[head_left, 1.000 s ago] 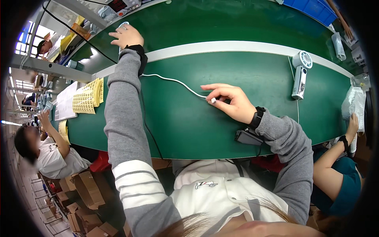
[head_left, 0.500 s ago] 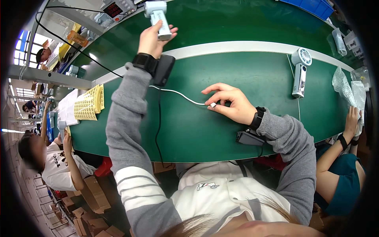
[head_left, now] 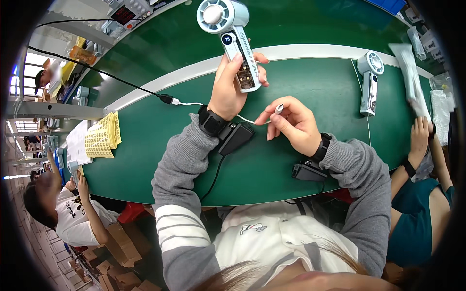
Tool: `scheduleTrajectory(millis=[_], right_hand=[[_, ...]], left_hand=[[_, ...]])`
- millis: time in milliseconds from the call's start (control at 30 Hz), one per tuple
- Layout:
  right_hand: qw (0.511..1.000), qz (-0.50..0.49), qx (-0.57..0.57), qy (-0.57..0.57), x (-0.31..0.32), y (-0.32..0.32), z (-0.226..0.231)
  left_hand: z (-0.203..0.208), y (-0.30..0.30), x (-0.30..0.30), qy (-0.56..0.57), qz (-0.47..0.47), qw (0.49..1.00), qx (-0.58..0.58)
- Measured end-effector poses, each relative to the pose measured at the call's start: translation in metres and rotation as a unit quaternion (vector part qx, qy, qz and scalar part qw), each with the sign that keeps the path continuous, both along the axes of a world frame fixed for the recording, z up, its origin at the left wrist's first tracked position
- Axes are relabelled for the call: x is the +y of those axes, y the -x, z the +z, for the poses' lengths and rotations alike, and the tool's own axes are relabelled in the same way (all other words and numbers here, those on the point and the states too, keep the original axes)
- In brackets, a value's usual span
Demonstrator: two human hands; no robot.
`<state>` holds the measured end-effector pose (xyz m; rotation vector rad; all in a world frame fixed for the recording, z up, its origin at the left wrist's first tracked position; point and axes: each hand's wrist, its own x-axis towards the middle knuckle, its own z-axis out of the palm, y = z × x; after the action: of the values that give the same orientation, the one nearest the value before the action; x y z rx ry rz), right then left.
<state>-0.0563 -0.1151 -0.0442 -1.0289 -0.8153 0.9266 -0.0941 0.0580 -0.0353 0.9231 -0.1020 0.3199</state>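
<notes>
My left hand (head_left: pixel 229 92) is wrapped round the handle of a pale blue handheld fan (head_left: pixel 242 58). The fan's round head points away from me, and a small dark display and a see-through lower part show on its handle. Between thumb and fingers of my right hand (head_left: pixel 295 123) is the plug of a white charging cable (head_left: pixel 278 109), its metal tip pointing up, apart from the fan. The white cable runs behind my left wrist to a black cable connector (head_left: pixel 167 99).
Another handheld fan (head_left: pixel 371 83) lies on the green table (head_left: pixel 155 165) to the right. Yellow label sheets (head_left: pixel 103 136) and white paper lie at the left. A power supply (head_left: pixel 124 14) stands far left, a blue bin (head_left: pixel 388 5) far right. Co-workers sit on both sides.
My left hand has brought the fan rightward and nearer the cable plug, turning its display side into sight. My right hand has tilted the plug upward. The right co-worker has lifted a clear plastic bag.
</notes>
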Motion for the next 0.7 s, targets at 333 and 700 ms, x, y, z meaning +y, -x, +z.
scheduleTrajectory(millis=[333, 700], right_hand=[[0.997, -0.065, -0.043, -0.023, 0.003, -0.004, 0.001], [0.994, -0.030, -0.077, 0.067, 0.006, -0.006, -0.004]], left_hand=[[-0.005, 0.001, -0.010, -0.004, 0.053, 0.998, 0.025], [-0.003, 0.004, -0.010, 0.044, 0.023, 0.997, 0.059]])
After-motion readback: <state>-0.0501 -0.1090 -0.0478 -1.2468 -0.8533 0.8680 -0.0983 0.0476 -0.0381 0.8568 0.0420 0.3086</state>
